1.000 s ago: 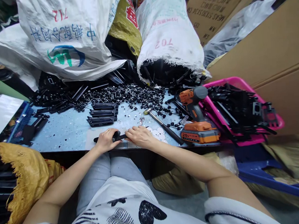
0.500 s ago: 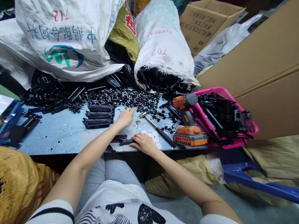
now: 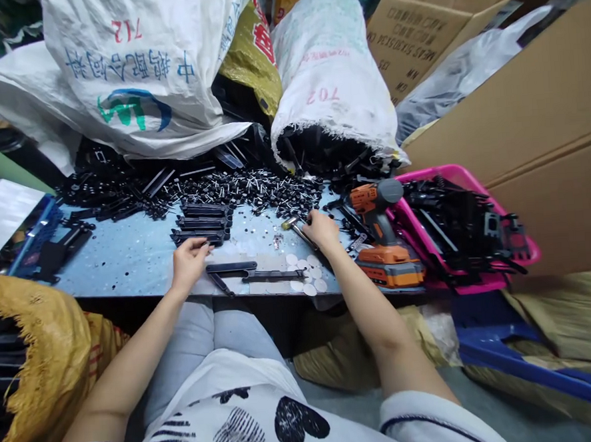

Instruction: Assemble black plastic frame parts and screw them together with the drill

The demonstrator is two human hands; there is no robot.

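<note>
My left hand [image 3: 190, 259] is closed in a pinch at the near edge of a stack of long black plastic strips [image 3: 203, 223]. Whatever sits between its fingertips is too small to make out. My right hand [image 3: 322, 230] curls over the shaft of a hammer [image 3: 290, 222], which lies on the table with its head to the left; hand and forearm hide most of the handle. Between my hands, black strips [image 3: 232, 267] lie at the near edge, one angled toward me. Another dark narrow piece [image 3: 276, 275] lies beside them, next to pale round discs [image 3: 310, 289].
Small black pins [image 3: 253, 190] are heaped along the back, below white sacks [image 3: 136, 70]. An orange cordless drill [image 3: 381, 262] stands at right, against a pink basket [image 3: 479, 283] of black parts. A blue basket [image 3: 36, 230] is at left; cardboard [image 3: 547, 165] walls off the right.
My left hand has drawn back to the left, from the pins to the stacked strips. My right hand has left the piece at the near edge and moved up and right onto the hammer.
</note>
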